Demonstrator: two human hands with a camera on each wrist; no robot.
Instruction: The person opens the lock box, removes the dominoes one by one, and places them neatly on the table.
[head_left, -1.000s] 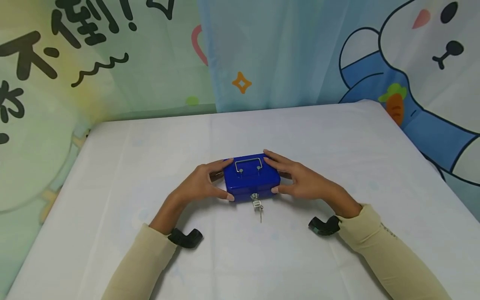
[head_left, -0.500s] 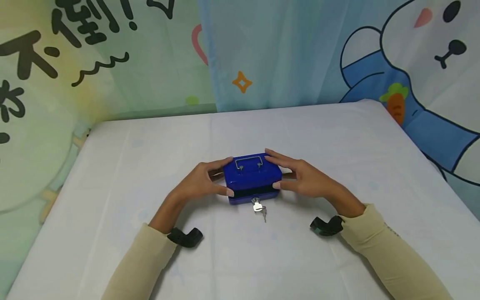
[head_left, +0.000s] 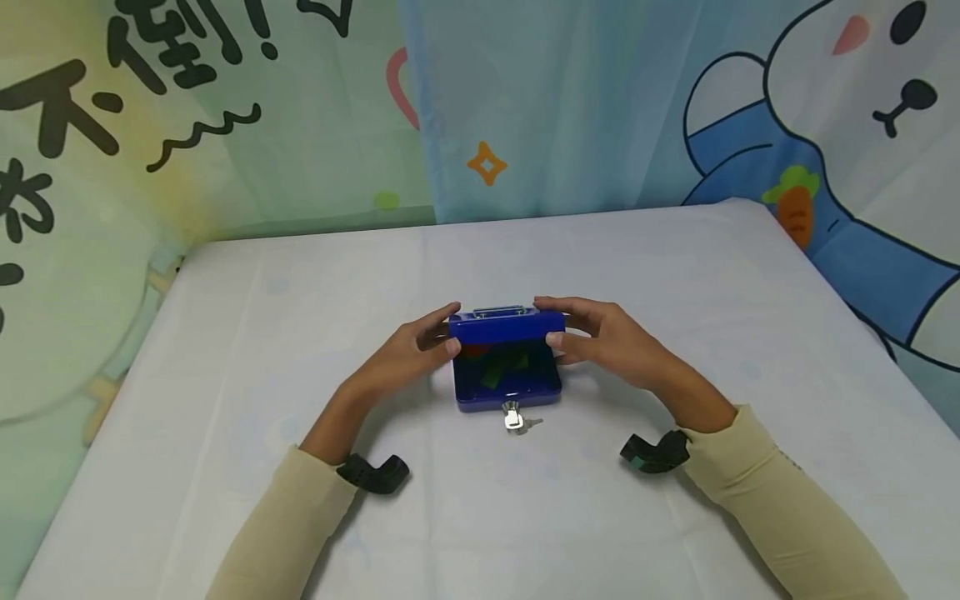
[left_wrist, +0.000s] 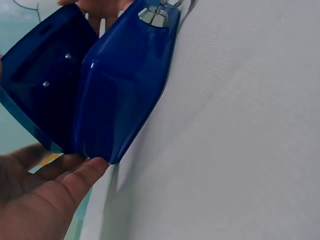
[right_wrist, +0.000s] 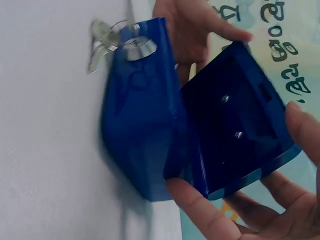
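A small blue metal cash box (head_left: pixel 480 402) sits on the white-covered table, its lid (head_left: pixel 510 328) raised and tilted back. My left hand (head_left: pixel 412 350) holds the lid's left end, the thumb at its front edge. At the opposite end my right hand (head_left: pixel 622 342) has its thumb (right_wrist: pixel 305 129) on the lid's edge and fingers behind and below it. One right fingertip touches the box's side. A silver lock (head_left: pixel 513 415) with keys (right_wrist: pixel 100 45) hangs at the box front. Green and red patches (head_left: pixel 498 367) show inside; what they are is unclear.
A white cloth (head_left: pixel 337 283) covers the table. Behind it hangs a printed curtain (head_left: pixel 555 108) with cartoon figures and lettering. Each wrist carries a black camera mount, one of them on the left (head_left: pixel 375 475).
The lid has swung up and back from closed, exposing the inside of the box. Both thumbs have moved up with its front edge. The keys have swung to the right.
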